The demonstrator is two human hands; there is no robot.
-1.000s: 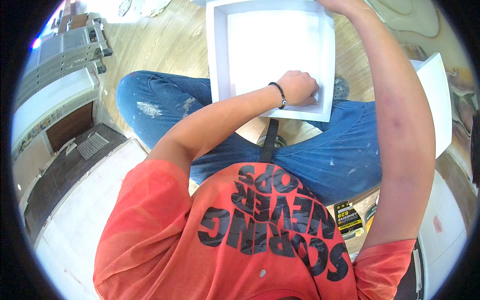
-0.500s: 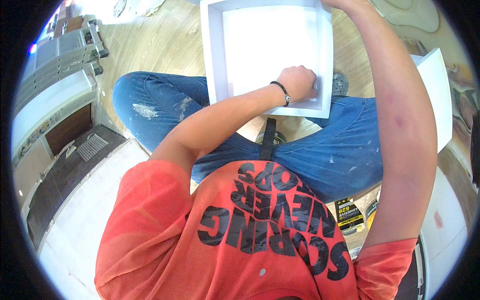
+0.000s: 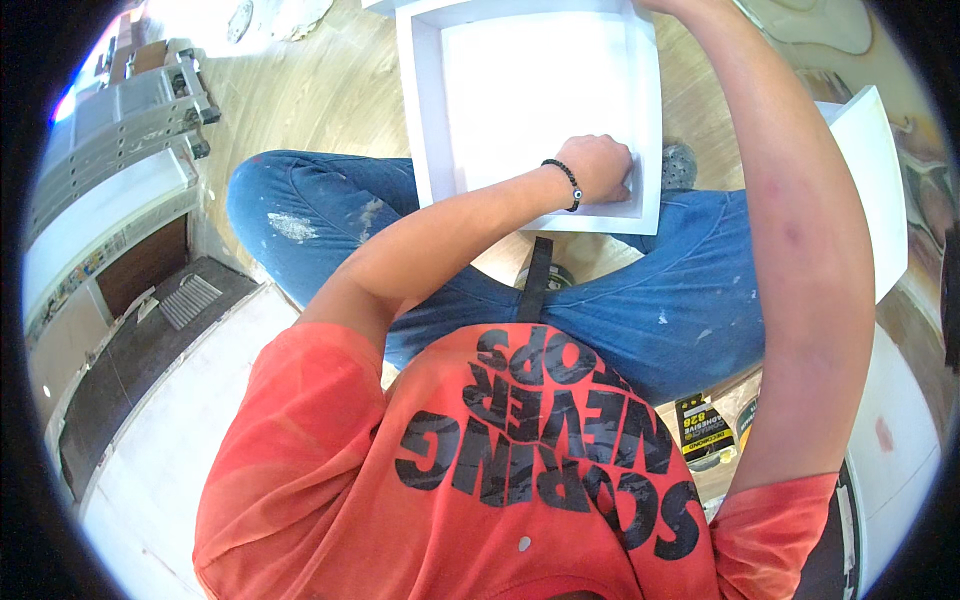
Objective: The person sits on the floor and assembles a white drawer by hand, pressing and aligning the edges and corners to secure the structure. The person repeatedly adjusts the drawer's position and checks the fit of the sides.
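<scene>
A shallow white square box [image 3: 430, 120] lies on the wooden floor in front of my crossed legs in blue jeans [image 3: 330, 215]. My left hand [image 3: 600, 168], with a black bead bracelet on the wrist, is curled and pressed into the box's near right inside corner; anything under its fingers is hidden. My right arm reaches along the right side to the box's far edge. Only the wrist end of my right hand [image 3: 655, 6] shows at the picture's top, so its fingers are out of sight.
A folded metal ladder [image 3: 150, 100] lies at the upper left. A white panel [image 3: 870, 180] leans at the right. A black and yellow adhesive cartridge [image 3: 705, 432] lies by my right hip. A white board [image 3: 170, 430] and a dark cabinet sit at the lower left.
The box and both arms sit slightly higher in the picture than a second ago. My left hand stays pressed in the same corner of the box.
</scene>
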